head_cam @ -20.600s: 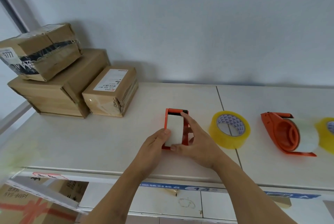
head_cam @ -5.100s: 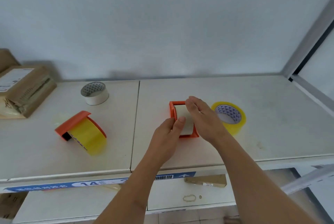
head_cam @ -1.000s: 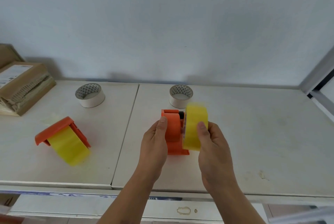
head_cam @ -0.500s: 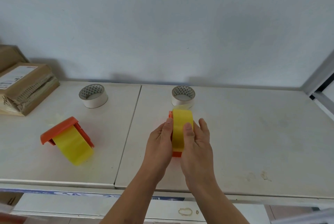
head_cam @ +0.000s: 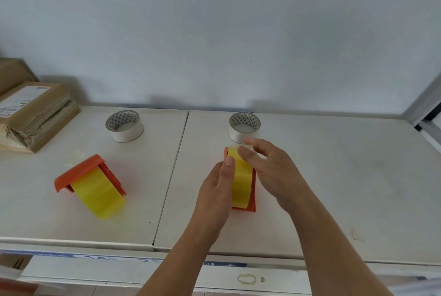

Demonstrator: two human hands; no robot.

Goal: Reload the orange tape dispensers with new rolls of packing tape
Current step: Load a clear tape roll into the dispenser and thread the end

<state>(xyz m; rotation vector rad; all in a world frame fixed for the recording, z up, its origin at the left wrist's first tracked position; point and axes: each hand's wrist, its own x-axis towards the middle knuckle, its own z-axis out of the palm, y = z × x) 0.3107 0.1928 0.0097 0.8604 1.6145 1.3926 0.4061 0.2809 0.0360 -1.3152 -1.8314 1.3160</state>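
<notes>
Already most of the reloading looks done, judging by how things lie on the white table (head_cam: pixel 334 176): to the left a first orange dispenser (head_cam: pixel 82 171) lies tipped on its side with a full yellow tape roll (head_cam: pixel 99 194) seated in it, untouched by either hand, and near the middle a second orange dispenser (head_cam: pixel 252 196) stands on the table with another yellow roll (head_cam: pixel 241 181) already sitting in its frame. The left hand (head_cam: pixel 216 190) grips this second dispenser from its left side, thumb lying up along the roll's edge and the other fingers curled round out of sight behind it. The right hand (head_cam: pixel 269 166) hovers at the top right of the roll with its fingers loosely spread and blurred; whether the fingertips pinch the tape's free end or merely brush it, I cannot tell. Two spent white cores (head_cam: pixel 124 125) (head_cam: pixel 244 127) stand upright farther back by the wall, apart from both dispensers, which suggests both old rolls are out. What seems left is small: finding the loose end of the second roll, threading it to the cutting edge, and checking the roll is seated properly. A cardboard box (head_cam: pixel 35 111) sits at the far left
</notes>
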